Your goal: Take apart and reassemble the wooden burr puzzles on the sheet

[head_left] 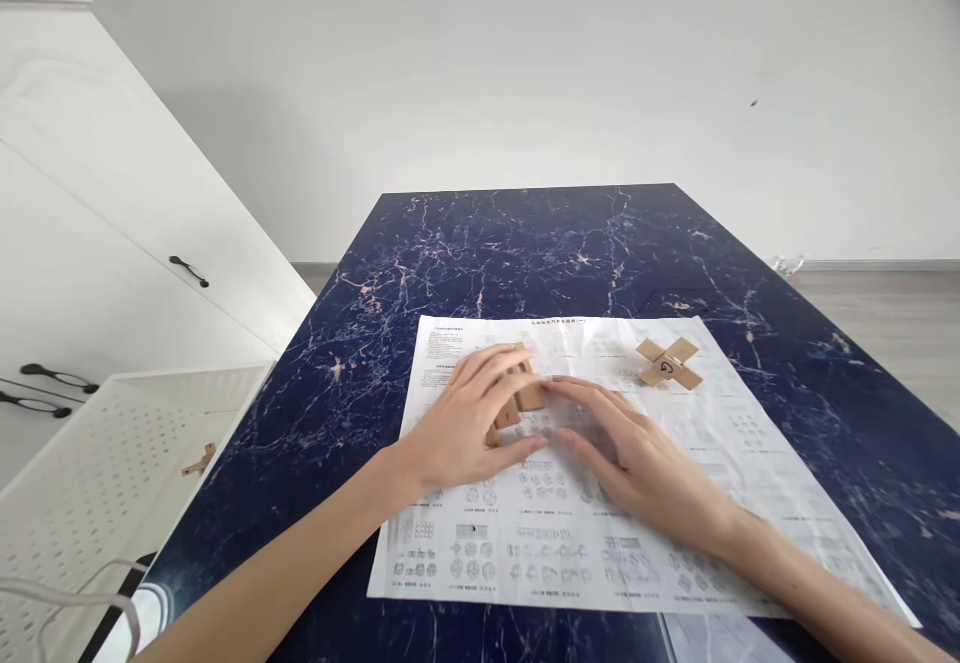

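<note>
Starting at the far left, you have a white perforated tray (90,443) beside the bench (525,253), with a small wooden piece (199,460) lying in it, perhaps simply set aside.

On the bench, a printed sheet (559,503) lies under everything you are working over, probably so its diagrams stay in view. Its rows of line drawings carry small captions, and a heading runs along the far edge; the characters look Chinese, but are too small to read reliably.

Your left hand (450,428) arches over the wooden blocks (531,393) on the sheet's left half, likely to steady them. Its fingers hide part of them, so whether they grip or only rest there can't be told. One block bears a small dark mark, unreadable.

Your right hand (645,468) is open and empty, thumb and fingers parted, fingertips just beside the blocks, seemingly ready to help.

Farther right, near the sheet's far right corner, a wooden cross (670,367) sits apart, perhaps to leave you room. Its dark mark resembles a "G". No brand name is legible.
</note>
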Available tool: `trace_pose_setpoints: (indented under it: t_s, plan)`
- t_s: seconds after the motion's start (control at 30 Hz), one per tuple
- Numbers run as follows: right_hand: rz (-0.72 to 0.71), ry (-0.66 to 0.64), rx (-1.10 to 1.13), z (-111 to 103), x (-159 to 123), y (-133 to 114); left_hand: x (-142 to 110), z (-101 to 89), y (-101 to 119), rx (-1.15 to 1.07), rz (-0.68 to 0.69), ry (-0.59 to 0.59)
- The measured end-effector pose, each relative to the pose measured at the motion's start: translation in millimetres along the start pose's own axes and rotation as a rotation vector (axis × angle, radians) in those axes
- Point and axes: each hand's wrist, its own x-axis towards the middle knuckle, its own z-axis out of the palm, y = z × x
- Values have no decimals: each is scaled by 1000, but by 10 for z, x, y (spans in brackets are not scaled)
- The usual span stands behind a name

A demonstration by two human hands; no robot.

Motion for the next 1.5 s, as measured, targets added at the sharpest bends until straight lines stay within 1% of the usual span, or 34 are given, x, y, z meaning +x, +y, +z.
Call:
trace_pose_setpoints:
  t_s: [0.07, 0.13, 0.2, 0.3, 0.37, 0.43, 0.5, 0.53, 0.57, 0.63, 0.73, 0.8, 0.83, 1.0, 1.07, 1.13, 1.2, 1.3, 1.37, 1.5]
  plan:
    - [21, 13, 28, -27, 0, -34, 4, 15, 6, 37, 15, -56]
    - [50, 56, 36, -60, 1, -58, 7, 39, -17, 84, -7, -40]
    - [70, 121, 20, -89, 1, -69, 7, 53, -74, 140, -55, 27]
    - [69, 242, -17, -119, 2, -71, -1, 28, -202, 241, -164, 180]
    - [38, 313, -47, -135, 10, -67, -10, -12, -280, 312, -243, 281]
    - [-33, 389, -89, -154, 29, -63, -18, -49, -319, 362, -273, 348]
    - [-94, 464, -144, -175, 52, -55, -21, -67, -309, 366, -234, 364]
    - [-98, 496, -173, -186, 62, -46, -20, -67, -287, 348, -195, 354]
    - [-79, 523, -201, -194, 70, -33, -18, -63, -258, 318, -149, 333]
    - [10, 540, -245, -204, 78, 10, -13, -47, -192, 236, -60, 266]
    - [120, 508, -283, -199, 70, 115, -11, -26, -117, 131, 29, 125]
    - [135, 475, -297, -189, 61, 189, -14, -20, -97, 97, 62, 57]
    - [135, 462, -300, -185, 57, 219, -15, -20, -96, 87, 73, 41]
    - [161, 451, -255, -197, 64, 259, -21, -18, -120, 82, 86, 43]
    - [185, 454, -200, -207, 77, 232, -21, -17, -126, 85, 80, 41]
    - [215, 440, -92, -212, 90, 196, -20, -18, -125, 87, 75, 35]
    - [248, 381, 82, -208, 97, 158, -18, -20, -120, 90, 74, 31]
    - [287, 230, 321, -193, 99, 95, -17, -18, -117, 96, 71, 34]
    - [251, 164, 375, -185, 99, 46, -16, -13, -122, 96, 73, 39]
    - [103, 139, 339, -202, 102, -55, -16, -3, -135, 95, 88, 46]
